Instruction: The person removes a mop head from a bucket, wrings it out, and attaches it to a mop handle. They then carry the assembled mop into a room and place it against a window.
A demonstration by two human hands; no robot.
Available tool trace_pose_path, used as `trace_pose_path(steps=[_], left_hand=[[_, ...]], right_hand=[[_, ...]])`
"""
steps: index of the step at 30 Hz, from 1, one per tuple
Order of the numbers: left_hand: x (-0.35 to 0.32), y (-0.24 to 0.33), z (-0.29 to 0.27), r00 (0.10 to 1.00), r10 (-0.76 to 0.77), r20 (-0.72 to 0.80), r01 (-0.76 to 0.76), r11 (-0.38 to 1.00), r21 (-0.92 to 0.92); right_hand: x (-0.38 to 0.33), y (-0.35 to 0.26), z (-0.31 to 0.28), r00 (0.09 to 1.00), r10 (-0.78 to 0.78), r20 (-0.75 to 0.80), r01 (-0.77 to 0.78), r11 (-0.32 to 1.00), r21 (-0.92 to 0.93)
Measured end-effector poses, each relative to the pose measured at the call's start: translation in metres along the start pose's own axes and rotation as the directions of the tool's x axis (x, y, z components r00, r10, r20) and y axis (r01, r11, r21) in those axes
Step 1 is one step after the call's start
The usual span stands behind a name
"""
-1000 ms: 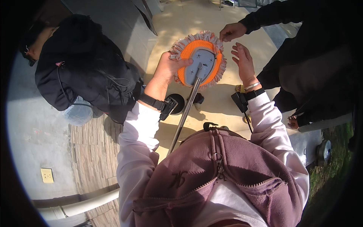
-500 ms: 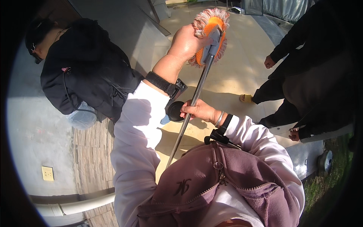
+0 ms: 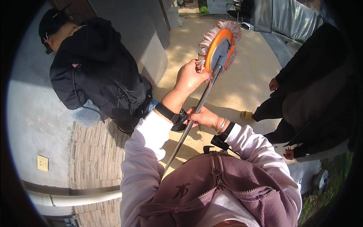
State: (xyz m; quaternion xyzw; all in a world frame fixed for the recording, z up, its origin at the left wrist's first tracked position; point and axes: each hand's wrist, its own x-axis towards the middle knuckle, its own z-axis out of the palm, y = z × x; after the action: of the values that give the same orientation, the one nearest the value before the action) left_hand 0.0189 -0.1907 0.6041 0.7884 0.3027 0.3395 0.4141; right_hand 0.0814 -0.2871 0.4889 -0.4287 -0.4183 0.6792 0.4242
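Observation:
A mop with a round head (image 3: 220,47) is held up in front of me, its grey plate and orange backing ringed by pink and white strands. My left hand (image 3: 192,76) pinches the near-left edge of the head, with strands between the fingers. Lower down, my right hand (image 3: 204,116) is closed round the metal pole (image 3: 198,108). The pole slants down and left past my left wrist strap toward my body, where its lower end is hidden by my jacket.
At the left, a person in dark clothes (image 3: 100,68) bends beside the grey wall. Another person in black (image 3: 310,83) stands at the right. A white pipe (image 3: 87,198) runs along the lower left. A chair (image 3: 239,13) is at the far end of the pale floor.
The mop head has turned, its grey plate now facing me more. My left hand has moved down from the head's upper left to its lower left edge. My right hand still grips the pole.

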Motion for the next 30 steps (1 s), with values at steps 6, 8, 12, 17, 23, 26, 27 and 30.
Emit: trace_pose_path(steps=[6, 8, 12, 17, 23, 26, 27, 30], left_hand=[[-0.038, -0.013, -0.008, 0.961, 0.274, -0.04, -0.271, 0.959, 0.079], [-0.066, -0.036, -0.026, 0.988, 0.15, 0.04, -0.154, 0.981, 0.118], [-0.15, -0.102, -0.033, 0.96, -0.148, 0.238, 0.151, 0.989, 0.004], [-0.263, -0.162, 0.005, 0.825, -0.394, 0.404, 0.388, 0.916, 0.1], [-0.291, -0.189, 0.065, 0.694, -0.708, 0.132, 0.703, 0.706, 0.088], [-0.285, -0.181, 0.078, 0.666, -0.745, -0.041, 0.746, 0.664, 0.042], [-0.282, -0.176, 0.081, 0.685, -0.723, -0.087, 0.727, 0.686, 0.024], [-0.271, -0.167, 0.088, 0.695, -0.682, -0.229, 0.696, 0.718, -0.023]], right_hand=[[0.002, -0.012, -0.015, 0.977, 0.012, 0.213, 0.003, 0.998, -0.07], [-0.001, -0.02, -0.024, 0.971, -0.019, 0.236, 0.037, 0.997, -0.072], [-0.004, -0.039, -0.057, 0.96, -0.073, 0.27, 0.068, 0.997, 0.028], [-0.004, -0.055, -0.1, 0.944, -0.186, 0.272, 0.215, 0.973, -0.084], [0.005, -0.069, -0.132, 0.934, -0.224, 0.279, 0.274, 0.949, -0.156], [0.014, -0.064, -0.147, 0.942, -0.305, 0.141, 0.316, 0.947, -0.064], [0.017, -0.06, -0.151, 0.95, -0.298, 0.088, 0.304, 0.951, -0.062], [0.029, -0.039, -0.165, 0.977, -0.211, -0.034, 0.208, 0.976, -0.071]])
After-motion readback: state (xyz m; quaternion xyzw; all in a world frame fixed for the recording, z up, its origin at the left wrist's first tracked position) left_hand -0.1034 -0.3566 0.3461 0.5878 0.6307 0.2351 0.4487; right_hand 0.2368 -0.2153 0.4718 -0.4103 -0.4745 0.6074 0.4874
